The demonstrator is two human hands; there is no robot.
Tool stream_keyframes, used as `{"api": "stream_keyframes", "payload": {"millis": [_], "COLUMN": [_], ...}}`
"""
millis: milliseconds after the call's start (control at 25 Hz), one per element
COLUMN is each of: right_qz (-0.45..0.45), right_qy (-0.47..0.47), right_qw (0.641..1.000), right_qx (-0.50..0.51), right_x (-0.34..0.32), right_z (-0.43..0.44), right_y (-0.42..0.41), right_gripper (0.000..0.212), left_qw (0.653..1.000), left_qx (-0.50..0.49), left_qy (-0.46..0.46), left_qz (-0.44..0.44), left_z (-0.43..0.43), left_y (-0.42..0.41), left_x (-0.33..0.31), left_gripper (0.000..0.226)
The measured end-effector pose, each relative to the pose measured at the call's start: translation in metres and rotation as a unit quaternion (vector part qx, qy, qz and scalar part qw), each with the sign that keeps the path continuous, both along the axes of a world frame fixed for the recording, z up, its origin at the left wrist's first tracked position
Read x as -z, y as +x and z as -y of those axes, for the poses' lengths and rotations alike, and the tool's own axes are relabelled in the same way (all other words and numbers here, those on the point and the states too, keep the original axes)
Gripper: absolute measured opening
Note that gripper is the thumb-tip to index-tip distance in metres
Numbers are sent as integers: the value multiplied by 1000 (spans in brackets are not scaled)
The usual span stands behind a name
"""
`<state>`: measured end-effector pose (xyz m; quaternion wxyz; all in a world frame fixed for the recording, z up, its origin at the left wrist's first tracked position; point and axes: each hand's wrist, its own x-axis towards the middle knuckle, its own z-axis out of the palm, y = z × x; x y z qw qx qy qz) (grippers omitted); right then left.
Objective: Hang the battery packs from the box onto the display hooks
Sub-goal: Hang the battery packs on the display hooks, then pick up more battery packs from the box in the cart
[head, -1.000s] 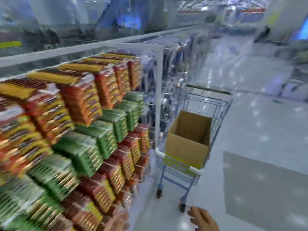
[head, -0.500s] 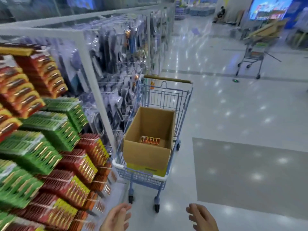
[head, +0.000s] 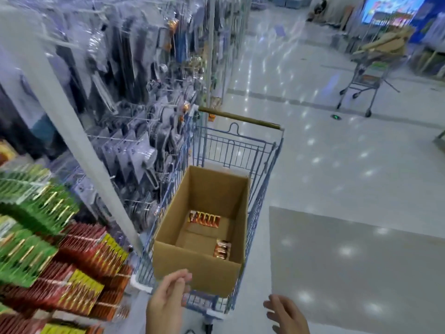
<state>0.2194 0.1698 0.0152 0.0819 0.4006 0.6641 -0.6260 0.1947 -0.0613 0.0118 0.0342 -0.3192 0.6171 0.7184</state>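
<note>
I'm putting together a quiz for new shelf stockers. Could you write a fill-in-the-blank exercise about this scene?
1. The cardboard box sits in a ____ shopping cart.
2. The box holds ____ battery packs.
3. The left hand and the right hand both hold ____.

Missing words: blue; two; nothing.

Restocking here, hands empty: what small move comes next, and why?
Probably lower the left hand into the cardboard box for the nearer battery pack: it hovers by the box's near wall, holds nothing, and that pack lies closest; the right hand is empty too.
</note>
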Motion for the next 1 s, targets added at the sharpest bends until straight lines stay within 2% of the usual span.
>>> {"api": "stream_keyframes", "payload": {"millis": [160,400,680,800,1000], "right_qz": [19,44,83,72,51], "right_qy": [19,27,-11,23,57], "right_qw": [999,993,957,928,906], "right_qx": [-23,-108,-279,-365,-417], "right_x": [1,10,43,71,117], "right_z": [5,10,-2,-14,-16], "right_y": [-70,-159,-299,-369,-453], "right_gripper": [15,19,16,14,12], "left_qw": [1000,998,979,969,928], "left_qx": [10,-20,-137,-143,-31], "left_qy": [-23,-39,-73,-104,-130], "left_qz": [14,52,134,171,347], "left_z": [3,-1,-40,-69,-106], "left_y": [-68,-126,-184,-228,-297], "left_x": [10,25,69,107,236], "left_gripper": [22,25,22,18,31]}}
